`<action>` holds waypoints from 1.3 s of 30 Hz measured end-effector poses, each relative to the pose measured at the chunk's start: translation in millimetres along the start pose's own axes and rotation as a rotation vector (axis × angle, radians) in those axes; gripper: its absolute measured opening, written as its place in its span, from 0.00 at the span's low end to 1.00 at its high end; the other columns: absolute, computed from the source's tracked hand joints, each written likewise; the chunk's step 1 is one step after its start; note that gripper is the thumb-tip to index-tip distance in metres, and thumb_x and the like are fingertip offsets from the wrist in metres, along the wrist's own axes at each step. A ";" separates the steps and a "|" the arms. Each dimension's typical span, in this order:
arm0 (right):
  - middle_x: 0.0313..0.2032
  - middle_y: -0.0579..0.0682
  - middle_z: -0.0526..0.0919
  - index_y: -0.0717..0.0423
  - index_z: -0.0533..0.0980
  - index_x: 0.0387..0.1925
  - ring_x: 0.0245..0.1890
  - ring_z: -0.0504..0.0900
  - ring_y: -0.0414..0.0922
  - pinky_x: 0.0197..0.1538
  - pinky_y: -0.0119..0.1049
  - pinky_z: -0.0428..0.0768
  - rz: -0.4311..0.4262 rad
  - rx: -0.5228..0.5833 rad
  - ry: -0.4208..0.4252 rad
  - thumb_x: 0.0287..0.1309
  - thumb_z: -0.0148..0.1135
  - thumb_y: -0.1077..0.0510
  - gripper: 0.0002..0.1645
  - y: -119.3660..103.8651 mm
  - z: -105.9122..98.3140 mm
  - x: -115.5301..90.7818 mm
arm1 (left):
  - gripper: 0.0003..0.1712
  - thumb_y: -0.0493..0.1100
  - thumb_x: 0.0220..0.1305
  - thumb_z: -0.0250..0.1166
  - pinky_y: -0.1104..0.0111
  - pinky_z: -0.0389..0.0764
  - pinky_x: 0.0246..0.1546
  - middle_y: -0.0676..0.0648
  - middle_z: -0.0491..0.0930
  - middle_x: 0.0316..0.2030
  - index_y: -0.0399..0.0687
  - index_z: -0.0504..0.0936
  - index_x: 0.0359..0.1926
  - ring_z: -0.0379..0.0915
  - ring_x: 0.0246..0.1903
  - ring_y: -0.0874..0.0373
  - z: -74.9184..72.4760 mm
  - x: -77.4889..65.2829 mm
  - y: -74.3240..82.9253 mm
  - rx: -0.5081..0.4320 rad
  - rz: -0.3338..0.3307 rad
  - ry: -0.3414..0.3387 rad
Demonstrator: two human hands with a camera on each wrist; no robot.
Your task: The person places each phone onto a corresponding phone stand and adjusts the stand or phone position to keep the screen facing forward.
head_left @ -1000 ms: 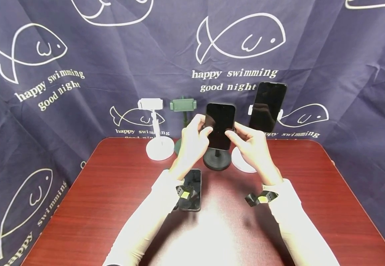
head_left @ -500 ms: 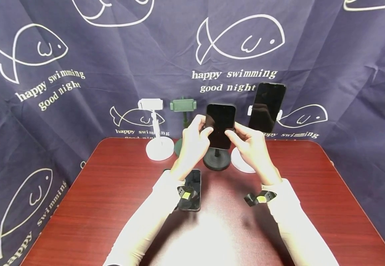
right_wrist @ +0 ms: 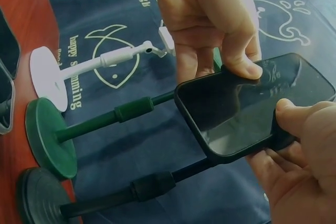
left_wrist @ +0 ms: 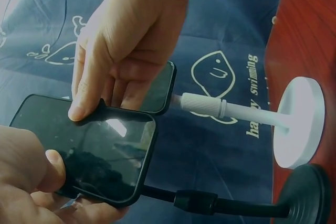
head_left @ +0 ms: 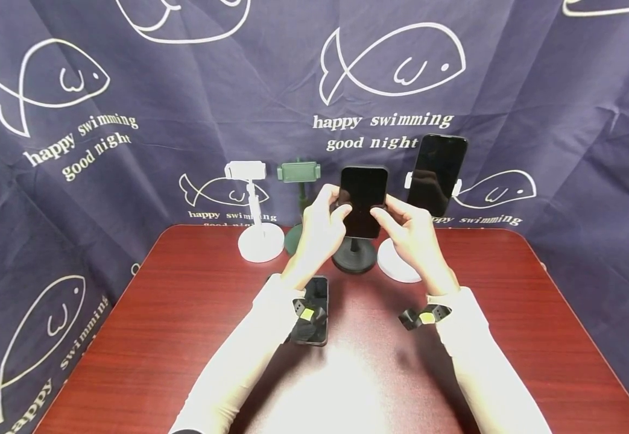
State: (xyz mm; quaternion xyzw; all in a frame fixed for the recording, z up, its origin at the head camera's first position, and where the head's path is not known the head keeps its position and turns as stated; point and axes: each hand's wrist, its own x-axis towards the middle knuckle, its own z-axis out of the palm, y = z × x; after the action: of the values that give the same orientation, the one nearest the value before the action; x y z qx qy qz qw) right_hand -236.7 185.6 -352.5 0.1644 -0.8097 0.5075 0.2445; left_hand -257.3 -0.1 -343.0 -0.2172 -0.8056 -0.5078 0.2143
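A black smartphone, screen facing me, sits at the head of a black phone stand. Its left edge is held by my left hand, with the thumb over the screen's border and fingers behind. My right hand grips the opposite edge the same way. In the left wrist view the phone covers the stand's clamp, while the stand's neck runs down to its round base. Both thumbs press on the long edges of the phone in the right wrist view.
Left of my hands stand a white phone stand and a green one, without phones. To the right, another white stand carries a second phone. More phones lie on the red table beneath my left wrist.
Both hands have shifted the phone slightly up and to the right, and its lower edge sits higher. The black stand's base has moved slightly away from me.
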 end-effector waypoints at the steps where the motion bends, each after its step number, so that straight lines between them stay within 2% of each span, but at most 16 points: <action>1: 0.41 0.58 0.90 0.58 0.84 0.56 0.33 0.80 0.26 0.42 0.17 0.77 0.005 0.008 0.000 0.66 0.69 0.59 0.18 0.8 -0.3 0.6 | 0.11 0.31 0.68 0.63 0.58 0.81 0.56 0.40 0.86 0.49 0.39 0.76 0.49 0.83 0.56 0.52 0.6 0.6 -0.5 0.000 0.004 -0.001; 6: 0.42 0.59 0.90 0.59 0.84 0.56 0.33 0.81 0.26 0.42 0.17 0.77 0.026 0.031 -0.012 0.66 0.69 0.59 0.18 3.5 -1.0 2.3 | 0.11 0.32 0.68 0.63 0.58 0.81 0.56 0.41 0.86 0.49 0.39 0.75 0.50 0.83 0.54 0.52 3.2 2.9 -3.0 -0.007 -0.014 -0.010; 9: 0.43 0.60 0.89 0.60 0.83 0.57 0.35 0.81 0.26 0.44 0.17 0.77 0.049 0.033 -0.018 0.66 0.69 0.58 0.19 4.9 -0.3 2.2 | 0.11 0.33 0.70 0.64 0.59 0.81 0.58 0.42 0.86 0.51 0.40 0.75 0.51 0.82 0.57 0.53 3.4 3.0 -3.7 -0.012 -0.062 -0.020; 14: 0.46 0.61 0.89 0.61 0.82 0.57 0.38 0.81 0.25 0.47 0.17 0.76 0.089 0.006 -0.015 0.67 0.68 0.56 0.20 8.4 1.0 0.4 | 0.16 0.36 0.71 0.65 0.58 0.83 0.56 0.41 0.85 0.53 0.42 0.74 0.56 0.85 0.52 0.50 3.2 2.7 -3.6 -0.076 -0.145 -0.034; 21: 0.45 0.60 0.88 0.58 0.81 0.57 0.40 0.82 0.28 0.48 0.18 0.76 0.098 0.013 -0.007 0.68 0.67 0.55 0.19 9.4 3.2 -2.6 | 0.20 0.40 0.72 0.64 0.55 0.81 0.60 0.39 0.82 0.57 0.42 0.73 0.61 0.80 0.59 0.49 4.7 -0.7 -9.0 -0.165 -0.231 -0.054; 24: 0.47 0.59 0.88 0.57 0.81 0.58 0.41 0.82 0.27 0.50 0.18 0.76 0.096 0.037 -0.007 0.68 0.67 0.55 0.20 8.6 3.9 -3.7 | 0.22 0.43 0.72 0.65 0.54 0.86 0.49 0.36 0.81 0.58 0.41 0.72 0.62 0.83 0.55 0.45 5.2 -3.0 -12.5 -0.229 -0.267 -0.072; 28: 0.48 0.59 0.88 0.57 0.79 0.60 0.44 0.83 0.28 0.51 0.19 0.77 0.089 0.077 -0.021 0.68 0.67 0.57 0.21 8.2 4.7 -4.5 | 0.24 0.43 0.72 0.65 0.58 0.89 0.34 0.34 0.83 0.51 0.41 0.71 0.63 0.87 0.44 0.43 5.6 -6.5 -16.8 -0.336 -0.311 -0.111; 32: 0.50 0.59 0.87 0.57 0.78 0.62 0.46 0.83 0.28 0.53 0.19 0.77 0.090 0.089 -0.030 0.68 0.67 0.58 0.23 9.3 5.1 -5.6 | 0.25 0.40 0.71 0.66 0.56 0.89 0.36 0.34 0.83 0.46 0.41 0.69 0.64 0.86 0.41 0.41 6.5 -10.2 -21.1 -0.369 -0.324 -0.138; 35: 0.49 0.61 0.88 0.58 0.76 0.63 0.45 0.83 0.26 0.52 0.17 0.77 0.099 0.055 -0.036 0.68 0.67 0.57 0.25 12.2 5.4 -7.8 | 0.26 0.40 0.70 0.66 0.53 0.89 0.38 0.34 0.83 0.46 0.40 0.69 0.64 0.87 0.41 0.38 7.3 -14.3 -24.1 -0.361 -0.321 -0.152; 39: 0.45 0.64 0.88 0.63 0.75 0.64 0.38 0.83 0.24 0.48 0.16 0.77 0.121 0.021 -0.045 0.68 0.66 0.58 0.26 18.4 6.9 -13.1 | 0.24 0.40 0.71 0.66 0.56 0.89 0.36 0.35 0.85 0.47 0.41 0.70 0.63 0.88 0.41 0.38 8.4 -20.7 -30.0 -0.338 -0.309 -0.151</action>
State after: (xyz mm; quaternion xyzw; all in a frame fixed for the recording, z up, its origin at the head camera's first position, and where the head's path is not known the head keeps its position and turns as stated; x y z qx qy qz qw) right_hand -236.9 187.6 -376.1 0.1291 -0.8182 0.5259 0.1934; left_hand -258.6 -7.0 -379.8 -0.1614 -0.7467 -0.6444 0.0338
